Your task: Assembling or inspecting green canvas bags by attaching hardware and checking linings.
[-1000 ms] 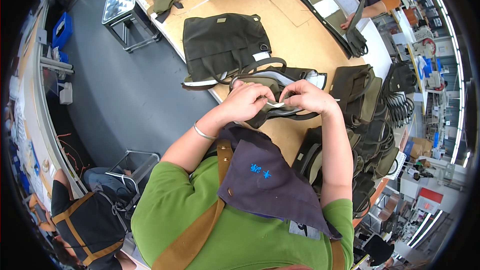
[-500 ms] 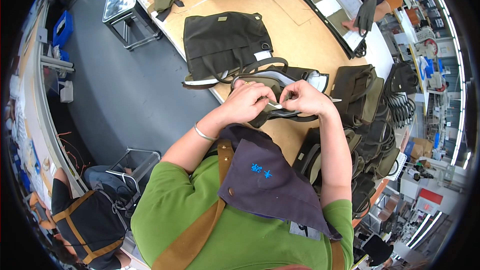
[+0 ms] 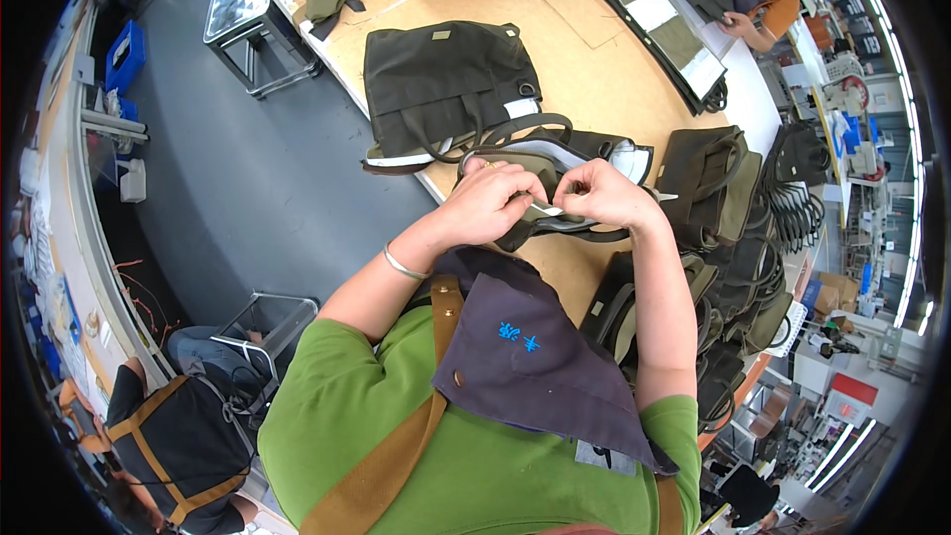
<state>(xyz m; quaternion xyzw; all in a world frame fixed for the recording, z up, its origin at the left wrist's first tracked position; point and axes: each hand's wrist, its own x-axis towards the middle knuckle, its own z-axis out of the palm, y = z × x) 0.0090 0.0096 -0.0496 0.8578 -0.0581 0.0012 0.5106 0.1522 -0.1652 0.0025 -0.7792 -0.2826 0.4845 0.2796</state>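
A dark olive bag (image 3: pixel 515 236) lies with its mouth open in front of me at the table's near edge. Inside that opening, my left hand (image 3: pixel 492 202) is closed, its fingers pinching the olive cloth beside a small white strip (image 3: pixel 546 209). Close by on the right, my right hand (image 3: pixel 601 194) has its thumb and forefinger pressed together at the other end of the strip. A pale pointed tip (image 3: pixel 667 198) sticks out beside my right wrist; what it belongs to is hidden. The bag's dark handle (image 3: pixel 540 122) arches beyond my hands.
Another dark bag (image 3: pixel 441 84) lies flat just beyond. Several finished-looking bags (image 3: pixel 698 183) crowd the right side. Flat panels (image 3: pixel 649 15) are stacked at the far right, near a co-worker's hand (image 3: pixel 748 32). A metal stool (image 3: pixel 243 15) stands left of the table.
The co-worker at the far right has drawn a hand back from the panel stack, and a dark piece there has shifted. My hands and the bag stay almost still.
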